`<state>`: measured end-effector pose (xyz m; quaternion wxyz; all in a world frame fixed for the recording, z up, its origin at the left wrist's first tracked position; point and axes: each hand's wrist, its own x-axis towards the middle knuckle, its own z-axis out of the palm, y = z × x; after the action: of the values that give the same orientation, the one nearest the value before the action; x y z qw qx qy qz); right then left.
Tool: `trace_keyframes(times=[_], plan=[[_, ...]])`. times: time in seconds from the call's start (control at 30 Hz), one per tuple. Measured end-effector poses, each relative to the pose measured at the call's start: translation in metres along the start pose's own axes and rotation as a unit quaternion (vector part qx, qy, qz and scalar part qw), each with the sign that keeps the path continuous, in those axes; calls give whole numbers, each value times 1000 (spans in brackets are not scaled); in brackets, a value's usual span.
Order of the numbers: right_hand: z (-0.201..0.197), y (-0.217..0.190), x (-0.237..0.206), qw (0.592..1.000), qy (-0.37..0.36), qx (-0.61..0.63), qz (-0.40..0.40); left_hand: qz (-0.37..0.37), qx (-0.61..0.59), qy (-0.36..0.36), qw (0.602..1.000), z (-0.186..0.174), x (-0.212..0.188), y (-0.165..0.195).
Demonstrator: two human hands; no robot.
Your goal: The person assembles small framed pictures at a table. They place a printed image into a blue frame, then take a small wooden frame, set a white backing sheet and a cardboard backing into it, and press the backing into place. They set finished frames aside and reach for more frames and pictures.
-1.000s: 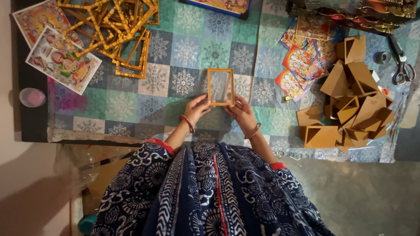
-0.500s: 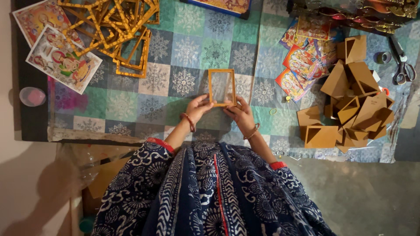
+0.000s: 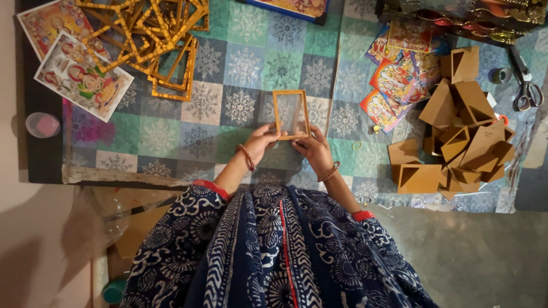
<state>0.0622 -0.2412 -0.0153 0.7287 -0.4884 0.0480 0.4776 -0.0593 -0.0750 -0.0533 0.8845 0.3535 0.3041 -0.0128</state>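
A small gold picture frame [image 3: 290, 113] with a clear pane is held upright over the patterned cloth [image 3: 240, 74] in front of me. My left hand [image 3: 261, 142] grips its lower left corner. My right hand [image 3: 313, 151] pinches its lower right edge. Both wrists wear bead bracelets. Nothing is set inside the frame that I can make out.
A heap of empty gold frames [image 3: 154, 34] lies at the far left, beside colourful printed pictures [image 3: 80, 74]. More prints [image 3: 399, 74] and a pile of brown cardboard backings [image 3: 456, 131] sit right. Scissors [image 3: 525, 85] and a tape roll [image 3: 501, 75] lie far right. A small pink-lidded tub [image 3: 43, 124] sits left.
The frame and both hands have stayed almost in place; the fingers shifted slightly along the frame's bottom edge.
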Motion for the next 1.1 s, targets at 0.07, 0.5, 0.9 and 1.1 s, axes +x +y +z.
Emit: trace_keyframes(times=[0.07,0.5,0.9,1.1], plan=[[0,0,0,1000,1,-4,-1,2,27,7,1000,1,3,-3],[2,4,0,999,-8,-29,-15,50,89,72,992,9,4,-8],[13,2,-1,996,32,-75,-23,175,126,158,964,19,6,-20],[18,3,5,992,75,-85,-48,227,275,234,904,22,5,-17]])
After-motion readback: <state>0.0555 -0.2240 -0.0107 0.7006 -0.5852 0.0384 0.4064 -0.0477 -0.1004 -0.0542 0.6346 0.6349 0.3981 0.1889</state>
